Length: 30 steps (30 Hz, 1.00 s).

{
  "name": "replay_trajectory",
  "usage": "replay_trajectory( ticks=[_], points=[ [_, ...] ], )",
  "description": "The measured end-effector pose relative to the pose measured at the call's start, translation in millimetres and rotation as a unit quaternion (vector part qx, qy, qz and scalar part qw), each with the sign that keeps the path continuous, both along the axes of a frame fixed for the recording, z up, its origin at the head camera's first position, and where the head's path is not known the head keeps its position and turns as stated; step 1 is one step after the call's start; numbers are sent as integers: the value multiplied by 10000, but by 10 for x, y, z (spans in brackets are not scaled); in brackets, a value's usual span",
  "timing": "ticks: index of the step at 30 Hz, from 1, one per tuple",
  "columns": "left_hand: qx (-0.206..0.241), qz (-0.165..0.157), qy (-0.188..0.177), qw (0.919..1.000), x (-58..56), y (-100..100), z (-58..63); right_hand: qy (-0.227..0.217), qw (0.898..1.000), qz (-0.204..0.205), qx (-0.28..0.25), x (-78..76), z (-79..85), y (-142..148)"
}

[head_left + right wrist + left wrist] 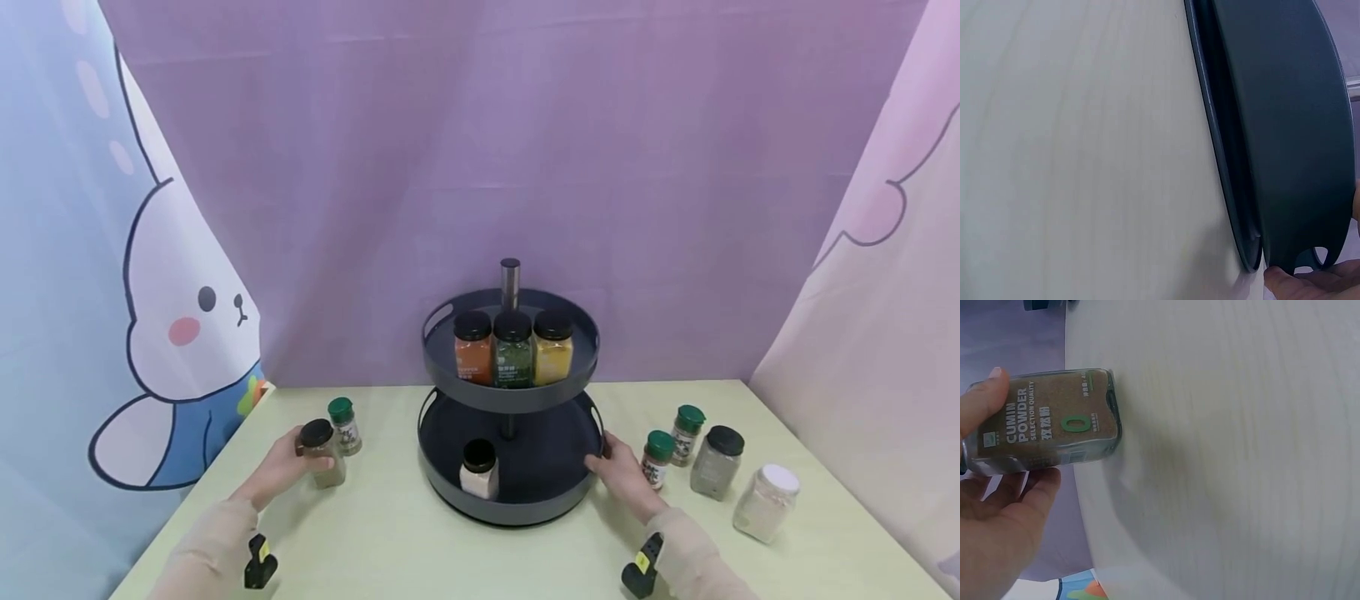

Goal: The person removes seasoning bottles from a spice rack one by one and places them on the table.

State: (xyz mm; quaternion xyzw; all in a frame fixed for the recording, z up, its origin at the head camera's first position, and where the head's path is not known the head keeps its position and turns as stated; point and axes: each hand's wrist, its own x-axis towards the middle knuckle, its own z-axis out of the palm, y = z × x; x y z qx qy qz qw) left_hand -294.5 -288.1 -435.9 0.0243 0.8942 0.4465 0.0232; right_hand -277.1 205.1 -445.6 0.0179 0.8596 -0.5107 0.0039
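My left hand (288, 461) holds a black-lidded jar of cumin powder (1054, 419), its label facing the left wrist camera. Thumb on one side and fingers on the other, it keeps the jar close over the table's left part. Right behind that jar stands a green-capped spice bottle (345, 427). At the right side of a dark two-tier turntable (517, 510), my right hand (621, 473) grips the lower tray's rim by the handle cutout (1305, 257). A black-lidded jar with pale contents (480, 477) sits on that lower tray.
The upper tray (450, 387) carries an orange jar (473, 354), a green jar (513, 358) and a yellow jar (553, 354). Right of my right hand stand two green-capped bottles (686, 437), a grey black-lidded jar (716, 468) and a white-lidded jar (765, 507). A purple curtain (375, 208) hangs behind.
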Motion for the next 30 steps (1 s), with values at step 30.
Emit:
replay_trajectory(
  ticks=[30],
  points=[
    [125,-61,1194,9927,-19,128,397,-90,9999,-64,-34,-12,-29,13]
  ],
)
